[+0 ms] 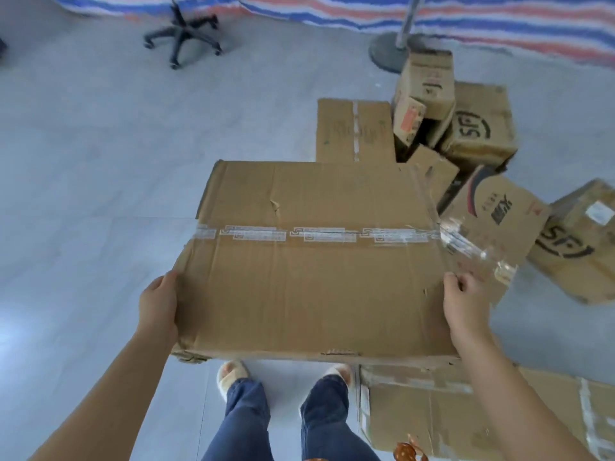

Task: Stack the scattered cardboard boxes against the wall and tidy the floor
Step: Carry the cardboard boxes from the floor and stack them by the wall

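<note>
I carry a large taped cardboard box [316, 261] in front of me, above my feet. My left hand [158, 307] grips its left side and my right hand [464, 304] grips its right side, with fingers wrapped over the edges. Loose clear tape [466, 244] hangs off the box's right edge. Beyond it lies a pile of scattered boxes: a flat taped one [354, 129], a small tilted one [427, 83], an "SF" box [479, 124], a printed box [499, 207] and another "SF" box [579, 241].
A flattened carton [432, 414] lies on the grey floor by my right foot. A black office chair base [181, 33] stands at the far left, a round pole stand [389, 49] at the far right. A striped tarp [466, 18] runs along the back.
</note>
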Motion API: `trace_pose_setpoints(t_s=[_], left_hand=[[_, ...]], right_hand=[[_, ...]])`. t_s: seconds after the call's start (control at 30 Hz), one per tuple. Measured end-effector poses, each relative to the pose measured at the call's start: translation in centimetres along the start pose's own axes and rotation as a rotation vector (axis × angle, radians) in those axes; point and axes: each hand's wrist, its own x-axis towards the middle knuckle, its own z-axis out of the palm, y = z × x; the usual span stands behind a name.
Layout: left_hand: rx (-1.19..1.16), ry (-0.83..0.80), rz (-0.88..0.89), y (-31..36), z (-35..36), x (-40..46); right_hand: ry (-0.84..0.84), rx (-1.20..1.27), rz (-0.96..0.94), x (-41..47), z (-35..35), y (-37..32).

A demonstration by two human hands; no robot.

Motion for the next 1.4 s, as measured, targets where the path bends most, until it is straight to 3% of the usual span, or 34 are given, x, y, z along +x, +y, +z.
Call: trace_pose_setpoints(t_s=[0.23, 0.5, 0.73, 1.0, 1.4], left_hand=[[-0.162, 0.124, -0.054, -2.6, -12.9, 2.7], [-0.365, 0.237, -0.101, -5.4, -32.1, 9.1], [-0.557, 0.497, -0.176, -8.5, -45.2, 12.7], [-0.688, 0.769, -0.234, -10.3, -54.0, 17.4], [-0.848, 0.975, -0.250, -2.6, -62.0, 31.5]], right_hand=[[-0.103, -0.049, -0.199, -6.8, 7.8, -6.7], [-0.185, -0.119, -0.396, -20.9, 21.6, -15.6], [-0.385, -0.193, -0.597, -30.9, 34.3, -24.0], [-0.598, -0.235, -0.758, -38.7, 47.6, -32.9], [-0.803, -0.258, -0.939, -45.8, 67.7, -51.3]])
